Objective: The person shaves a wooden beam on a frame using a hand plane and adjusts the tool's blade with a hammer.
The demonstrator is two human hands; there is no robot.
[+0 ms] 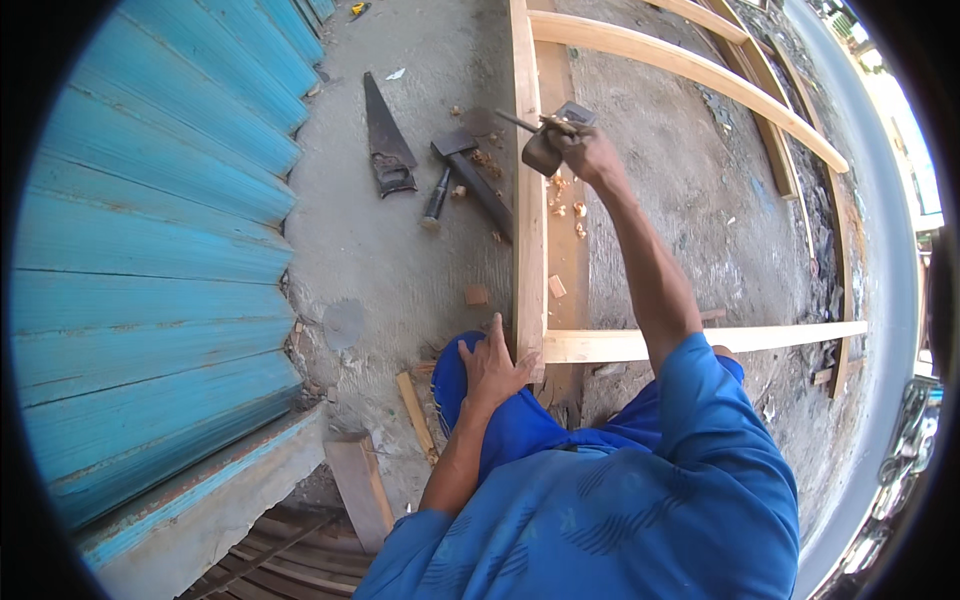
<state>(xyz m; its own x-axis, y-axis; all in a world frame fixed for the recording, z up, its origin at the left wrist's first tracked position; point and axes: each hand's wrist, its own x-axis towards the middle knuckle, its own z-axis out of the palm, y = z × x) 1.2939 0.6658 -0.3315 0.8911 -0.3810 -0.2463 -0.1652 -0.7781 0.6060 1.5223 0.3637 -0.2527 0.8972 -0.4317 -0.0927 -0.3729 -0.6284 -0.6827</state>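
Note:
A pale timber frame lies over the concrete before me. My left hand (492,368), fingers apart, rests against the near end of its long left beam (530,220), by the joint with a crosspiece (640,343). Farther up this beam, my right hand (585,152) is closed around a dark blocky tool (542,155) with a thin rod sticking out to the left; the fingers partly hide it, and its exact kind is unclear. Left of the beam lie a handsaw (388,135), a dark mallet (478,185) partly hidden by the beam, and a chisel (437,200).
Curled wood shavings (558,195) and small wood blocks (476,295) are scattered beside the beam. A blue corrugated wall (160,250) stands on the left. Another frame rail (690,70) curves across the far side. A wood offcut (416,415) lies near my left knee.

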